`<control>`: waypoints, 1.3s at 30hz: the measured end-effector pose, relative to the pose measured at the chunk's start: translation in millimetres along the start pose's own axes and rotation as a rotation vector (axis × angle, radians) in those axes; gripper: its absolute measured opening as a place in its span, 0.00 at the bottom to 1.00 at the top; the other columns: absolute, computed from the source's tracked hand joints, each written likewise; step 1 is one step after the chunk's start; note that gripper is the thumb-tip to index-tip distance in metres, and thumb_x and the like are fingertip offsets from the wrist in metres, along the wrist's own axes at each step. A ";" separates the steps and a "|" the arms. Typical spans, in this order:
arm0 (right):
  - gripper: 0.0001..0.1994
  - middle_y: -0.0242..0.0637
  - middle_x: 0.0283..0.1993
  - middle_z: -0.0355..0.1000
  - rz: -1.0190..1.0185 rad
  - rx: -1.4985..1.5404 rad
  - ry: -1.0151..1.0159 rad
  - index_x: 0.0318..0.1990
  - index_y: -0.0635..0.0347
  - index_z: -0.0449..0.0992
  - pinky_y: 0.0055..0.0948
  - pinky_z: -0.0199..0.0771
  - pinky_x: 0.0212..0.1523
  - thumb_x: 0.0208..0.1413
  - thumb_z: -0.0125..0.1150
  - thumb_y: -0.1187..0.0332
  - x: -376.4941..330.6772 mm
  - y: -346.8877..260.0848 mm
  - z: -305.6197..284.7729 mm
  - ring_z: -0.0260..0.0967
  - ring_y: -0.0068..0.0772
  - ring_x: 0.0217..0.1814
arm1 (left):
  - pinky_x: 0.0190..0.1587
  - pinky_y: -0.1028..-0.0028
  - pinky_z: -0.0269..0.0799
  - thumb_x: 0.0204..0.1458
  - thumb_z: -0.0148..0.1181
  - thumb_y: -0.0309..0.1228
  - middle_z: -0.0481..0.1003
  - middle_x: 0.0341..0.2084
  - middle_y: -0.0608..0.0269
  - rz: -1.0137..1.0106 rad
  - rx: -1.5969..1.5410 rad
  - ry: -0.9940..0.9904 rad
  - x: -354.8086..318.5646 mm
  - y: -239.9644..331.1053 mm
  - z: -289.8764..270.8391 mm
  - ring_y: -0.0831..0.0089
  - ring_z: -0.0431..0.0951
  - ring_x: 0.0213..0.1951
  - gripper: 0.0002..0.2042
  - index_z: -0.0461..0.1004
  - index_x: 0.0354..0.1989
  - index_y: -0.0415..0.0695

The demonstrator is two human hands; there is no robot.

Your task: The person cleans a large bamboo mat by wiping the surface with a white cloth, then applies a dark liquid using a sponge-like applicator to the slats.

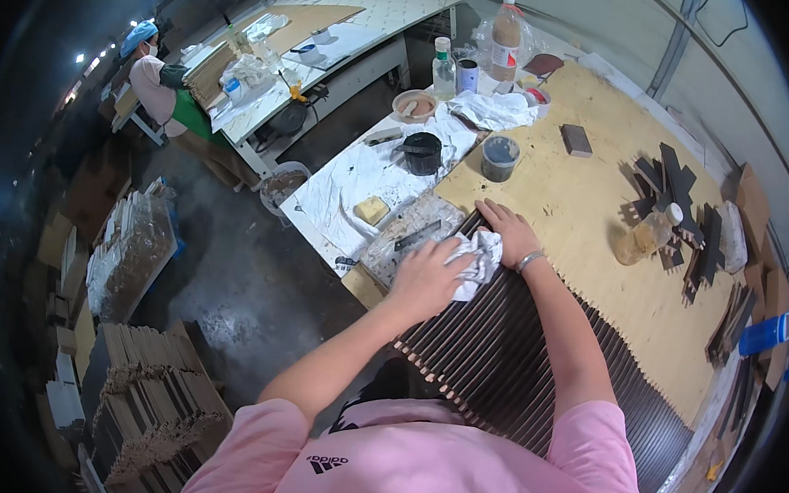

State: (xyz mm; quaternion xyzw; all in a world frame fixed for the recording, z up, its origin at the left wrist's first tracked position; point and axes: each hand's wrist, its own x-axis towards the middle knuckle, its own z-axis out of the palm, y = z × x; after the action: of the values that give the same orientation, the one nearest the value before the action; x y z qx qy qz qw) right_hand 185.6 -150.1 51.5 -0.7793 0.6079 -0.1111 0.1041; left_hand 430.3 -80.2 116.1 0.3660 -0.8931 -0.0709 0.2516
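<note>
White cloth [481,266] in left fingers [447,248]

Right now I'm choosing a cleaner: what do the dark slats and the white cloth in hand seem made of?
Dark slats: probably wood or fibreboard, stained or painted with slight sheen, since their ends look pale brown.
White cloth: likely thin fabric, matte with grey marks, since it bunches in soft folds; fibre unclear.
</note>
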 end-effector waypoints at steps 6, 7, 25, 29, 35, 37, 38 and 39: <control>0.28 0.38 0.73 0.58 0.008 0.024 0.036 0.71 0.46 0.56 0.46 0.58 0.68 0.66 0.46 0.52 -2.8 4.1 4.9 0.57 0.44 0.72 | 0.45 0.64 0.74 0.43 0.63 0.28 0.74 0.51 0.66 -0.048 0.011 -0.323 -112.7 -14.0 -39.1 0.62 0.73 0.49 0.18 0.81 0.46 0.56; 0.28 0.38 0.73 0.58 0.021 0.029 0.032 0.71 0.46 0.56 0.46 0.58 0.68 0.66 0.46 0.52 -4.8 3.3 6.8 0.57 0.44 0.72 | 0.43 0.64 0.75 0.42 0.64 0.26 0.76 0.49 0.64 -0.121 -0.034 -0.357 -139.1 -18.4 -58.0 0.61 0.75 0.47 0.18 0.82 0.44 0.56; 0.31 0.32 0.77 0.50 -0.026 -0.082 0.060 0.73 0.46 0.53 0.51 0.45 0.75 0.66 0.46 0.49 -16.2 -32.0 8.1 0.46 0.37 0.78 | 0.49 0.64 0.73 0.41 0.61 0.24 0.76 0.48 0.66 0.029 -0.183 -0.262 -104.9 0.4 -18.8 0.61 0.74 0.47 0.15 0.83 0.39 0.53; 0.31 0.35 0.76 0.52 -0.029 -0.058 0.114 0.72 0.48 0.56 0.52 0.45 0.74 0.64 0.49 0.50 -25.3 -32.8 8.8 0.46 0.38 0.78 | 0.48 0.64 0.76 0.36 0.62 0.20 0.80 0.41 0.57 -0.224 -0.384 -0.277 -148.4 -28.8 -72.8 0.57 0.79 0.44 0.15 0.84 0.35 0.48; 0.37 0.40 0.75 0.52 -0.371 0.197 0.019 0.71 0.55 0.57 0.52 0.41 0.76 0.57 0.58 0.49 -108.0 -140.1 7.6 0.46 0.40 0.78 | 0.49 0.64 0.73 0.35 0.62 0.16 0.79 0.45 0.49 -0.318 -0.342 0.226 -79.4 -32.6 -97.3 0.53 0.78 0.45 0.16 0.81 0.37 0.41; 0.35 0.41 0.71 0.60 -0.410 0.239 0.091 0.68 0.57 0.62 0.49 0.47 0.73 0.57 0.59 0.48 -135.2 -170.2 22.6 0.52 0.41 0.75 | 0.50 0.64 0.73 0.34 0.60 0.16 0.79 0.45 0.50 -0.170 -0.372 0.164 -44.1 -7.7 -94.9 0.53 0.78 0.45 0.17 0.81 0.37 0.40; 0.33 0.42 0.68 0.63 -0.313 0.289 -0.165 0.66 0.57 0.64 0.49 0.51 0.71 0.57 0.59 0.48 -135.5 -184.0 17.2 0.55 0.42 0.73 | 0.50 0.64 0.73 0.34 0.59 0.17 0.79 0.46 0.51 -0.036 -0.381 0.109 -34.2 0.8 -93.2 0.53 0.78 0.44 0.17 0.80 0.37 0.39; 0.31 0.42 0.64 0.67 -0.208 0.334 -0.419 0.64 0.56 0.67 0.48 0.56 0.68 0.57 0.59 0.48 -135.5 -195.8 11.1 0.59 0.43 0.71 | 0.47 0.63 0.73 0.33 0.58 0.18 0.78 0.46 0.53 0.146 -0.322 0.019 -28.4 3.7 -86.9 0.54 0.78 0.42 0.18 0.81 0.37 0.43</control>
State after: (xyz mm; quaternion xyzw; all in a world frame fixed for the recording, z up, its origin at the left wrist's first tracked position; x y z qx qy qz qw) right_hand 337.9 28.6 92.8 -0.8156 0.4631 -0.0566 0.3424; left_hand 488.8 -53.0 181.0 0.2557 -0.8920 -0.1913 0.3200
